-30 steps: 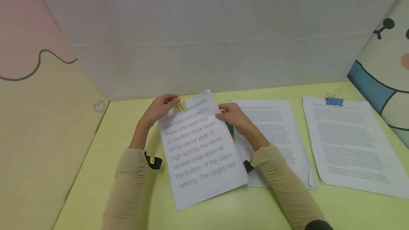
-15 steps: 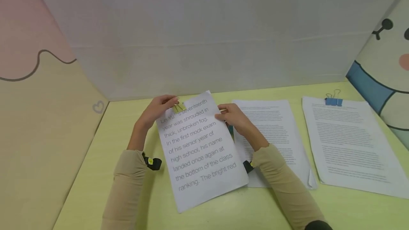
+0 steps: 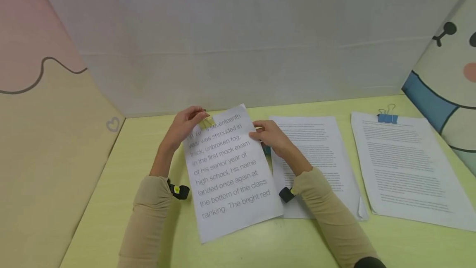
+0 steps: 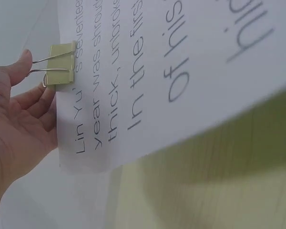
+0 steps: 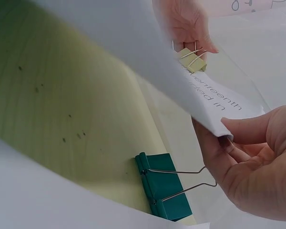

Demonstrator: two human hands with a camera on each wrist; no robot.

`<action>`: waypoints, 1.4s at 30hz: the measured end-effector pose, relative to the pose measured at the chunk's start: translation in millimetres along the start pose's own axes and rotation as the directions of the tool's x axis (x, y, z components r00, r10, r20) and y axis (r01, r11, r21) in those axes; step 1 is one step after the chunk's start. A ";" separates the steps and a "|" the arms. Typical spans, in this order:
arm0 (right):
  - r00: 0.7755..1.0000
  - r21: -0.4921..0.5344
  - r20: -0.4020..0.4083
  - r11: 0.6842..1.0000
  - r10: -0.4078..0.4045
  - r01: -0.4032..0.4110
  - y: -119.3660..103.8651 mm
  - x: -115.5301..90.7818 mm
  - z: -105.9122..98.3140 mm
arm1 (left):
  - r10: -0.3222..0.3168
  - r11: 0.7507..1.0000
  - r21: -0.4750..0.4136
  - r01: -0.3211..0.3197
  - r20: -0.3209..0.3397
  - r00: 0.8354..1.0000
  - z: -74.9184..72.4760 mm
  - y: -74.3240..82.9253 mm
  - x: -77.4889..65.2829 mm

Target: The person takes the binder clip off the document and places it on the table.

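Left hand [image 3: 184,124] pinches the wire handles of the yellow binder clip [image 3: 207,122], center of the head view. Thumb is on the near side, fingers behind the paper. Right hand [image 3: 273,135] pinches the right edge of the large-print sheet [image 3: 232,177], thumb on the printed face, fingers underneath.

Sheet sits mid-frame, tilted, top edge rising to the right; clip straddles that top edge near its left corner. Can't tell how many pages are under it. Text starts "Lin Yu's seventeenth year". Lower right of the sheet overlaps the small-print middle papers [image 3: 310,156], right of center.

Teal binder clip [image 5: 169,188], bottom center of the right wrist view, handles pointing right; in the head view it's mostly hidden behind the right hand. Can't tell if it grips the middle papers.

Far right: 1 more set of small-print papers, the right papers [image 3: 405,168], blue binder clip [image 3: 388,118] on the top edge, handles up. All on the pale yellow bench [image 3: 137,148]. Tan sleeves [image 3: 148,218] enter from the bottom.
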State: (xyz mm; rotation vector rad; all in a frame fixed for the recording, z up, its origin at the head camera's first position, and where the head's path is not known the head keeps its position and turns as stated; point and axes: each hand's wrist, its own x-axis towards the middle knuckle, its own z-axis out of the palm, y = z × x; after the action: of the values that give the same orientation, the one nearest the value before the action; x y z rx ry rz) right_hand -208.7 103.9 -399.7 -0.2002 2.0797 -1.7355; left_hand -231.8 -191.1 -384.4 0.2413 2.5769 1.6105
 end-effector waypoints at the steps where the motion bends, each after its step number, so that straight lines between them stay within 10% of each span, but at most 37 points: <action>1: 1.000 0.000 0.000 1.000 -0.001 0.001 -0.4 -0.3 0.3 | 0.006 1.000 0.000 -0.006 -0.026 1.000 0.8 0.7 0.0; 15: 1.000 -0.011 -0.010 1.000 -0.014 0.014 -2.1 0.6 -0.8 | -0.034 0.999 -0.033 0.024 -0.349 0.936 -28.0 4.2 -10.2; 42: 0.999 -0.026 -0.038 0.999 0.025 -0.026 2.7 2.5 15.1 | -0.144 0.982 0.080 0.169 -0.255 0.956 -67.3 -51.8 -57.4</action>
State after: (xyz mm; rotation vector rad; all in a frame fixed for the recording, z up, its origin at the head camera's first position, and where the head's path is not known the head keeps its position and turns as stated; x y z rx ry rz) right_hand -204.4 89.9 -404.8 -0.1491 2.1230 -1.7102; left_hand -190.6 -283.4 -401.8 -0.1673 2.7804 1.5439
